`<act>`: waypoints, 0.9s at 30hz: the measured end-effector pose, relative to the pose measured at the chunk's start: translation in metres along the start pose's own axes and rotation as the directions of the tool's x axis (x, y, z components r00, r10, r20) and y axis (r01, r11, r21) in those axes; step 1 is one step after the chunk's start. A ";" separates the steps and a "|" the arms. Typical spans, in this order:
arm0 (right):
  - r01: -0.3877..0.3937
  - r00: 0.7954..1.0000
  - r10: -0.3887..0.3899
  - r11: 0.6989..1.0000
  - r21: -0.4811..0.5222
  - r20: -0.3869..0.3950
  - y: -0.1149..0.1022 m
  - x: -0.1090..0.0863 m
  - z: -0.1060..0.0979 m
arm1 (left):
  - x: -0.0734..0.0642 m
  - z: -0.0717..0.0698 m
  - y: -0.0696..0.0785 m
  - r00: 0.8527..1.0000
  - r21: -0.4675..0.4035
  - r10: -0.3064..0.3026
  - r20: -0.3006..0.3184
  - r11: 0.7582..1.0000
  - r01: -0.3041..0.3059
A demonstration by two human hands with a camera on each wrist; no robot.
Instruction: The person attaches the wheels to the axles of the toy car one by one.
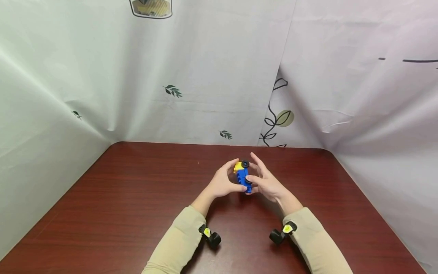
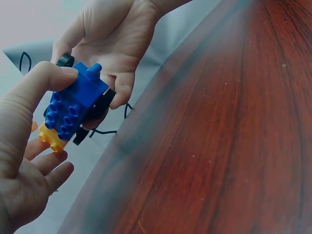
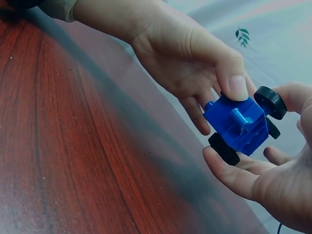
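Both hands hold a small blue toy car (image 1: pixel 242 178) built of blocks, above the dark red table. My left hand (image 1: pixel 220 184) grips it lengthwise, the thumb pressing the blue end and the fingers at the yellow block (image 2: pixel 52 140). From the other side my right hand (image 1: pixel 270 186) pinches it by black wheels, with the thumb on one wheel (image 3: pixel 270 102) and a finger against another wheel (image 3: pixel 224 148). One finger of that hand points up. Rows of blue studs (image 2: pixel 63 114) face the left wrist view. A small peg (image 3: pixel 240 117) sticks out of the blue end.
The table (image 1: pixel 137 198) has a glossy wood-grain top with rounded far corners. White cloth (image 1: pixel 212 68) printed with leaves hangs behind it and along both sides. Black wrist cameras (image 1: pixel 213 239) are strapped over the beige sleeves (image 1: pixel 179 241).
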State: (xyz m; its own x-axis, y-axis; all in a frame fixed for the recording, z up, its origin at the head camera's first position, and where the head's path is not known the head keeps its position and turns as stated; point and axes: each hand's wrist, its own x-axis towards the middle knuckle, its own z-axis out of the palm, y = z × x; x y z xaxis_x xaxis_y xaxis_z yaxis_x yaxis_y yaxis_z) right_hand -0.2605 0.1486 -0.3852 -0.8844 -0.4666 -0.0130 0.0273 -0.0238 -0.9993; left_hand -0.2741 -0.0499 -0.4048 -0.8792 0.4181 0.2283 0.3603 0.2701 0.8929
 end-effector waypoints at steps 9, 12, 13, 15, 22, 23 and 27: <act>-0.021 0.999 0.021 1.000 0.000 -0.047 0.000 0.000 0.000 | -0.001 -0.001 0.004 0.999 -0.101 -0.052 0.016 0.993 0.053; -0.029 0.998 0.029 1.000 -0.001 -0.055 0.000 0.000 -0.001 | -0.001 -0.002 0.004 0.998 -0.109 -0.058 0.022 0.992 0.060; -0.029 0.998 0.028 1.000 -0.011 -0.056 0.000 0.000 0.000 | -0.001 -0.002 0.004 0.998 -0.109 -0.059 0.019 0.992 0.061; -0.036 0.997 0.032 0.998 -0.048 -0.072 0.001 0.001 0.000 | 0.000 -0.003 -0.001 0.999 -0.105 -0.050 0.005 0.993 0.051; -0.013 0.991 -0.019 0.971 -0.237 -0.135 -0.001 0.000 0.000 | -0.001 -0.004 -0.001 0.999 -0.090 -0.029 -0.038 0.996 0.026; 0.001 0.989 -0.038 0.966 -0.258 -0.139 -0.002 0.000 0.000 | -0.001 -0.005 -0.001 0.999 -0.092 -0.026 -0.043 0.996 0.022; 0.062 0.983 -0.110 0.951 -0.304 -0.145 -0.003 -0.001 -0.001 | 0.000 -0.006 -0.001 0.997 -0.106 -0.019 -0.069 0.994 0.012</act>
State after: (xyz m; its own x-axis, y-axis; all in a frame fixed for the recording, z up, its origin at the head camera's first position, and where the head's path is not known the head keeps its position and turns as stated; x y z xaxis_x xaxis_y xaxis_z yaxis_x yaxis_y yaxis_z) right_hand -0.2604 0.1502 -0.3817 -0.9401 -0.3282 0.0925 -0.1704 0.2172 -0.9612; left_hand -0.2760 -0.0556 -0.4036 -0.9054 0.3516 0.2378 0.3152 0.1818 0.9314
